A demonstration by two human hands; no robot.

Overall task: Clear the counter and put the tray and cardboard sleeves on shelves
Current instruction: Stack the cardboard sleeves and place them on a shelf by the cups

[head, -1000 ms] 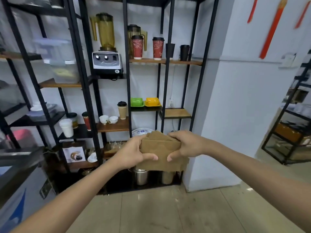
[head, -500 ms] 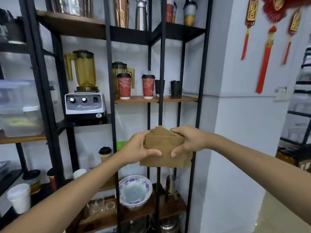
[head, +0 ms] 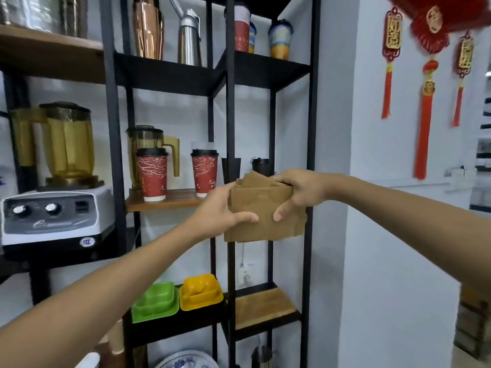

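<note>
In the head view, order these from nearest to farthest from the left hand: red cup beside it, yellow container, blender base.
1. Red cup, just up-left of the left hand.
2. Yellow container, on the shelf below.
3. Blender base, far left.

Both hands (head: 218, 208) clasp cardboard sleeves (head: 261, 211) before shelves (head: 231, 75).

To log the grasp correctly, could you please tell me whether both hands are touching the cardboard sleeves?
Touching. The head view shows the left hand and right hand pinching the cardboard sleeves, thumbs pressed on the front.
</note>
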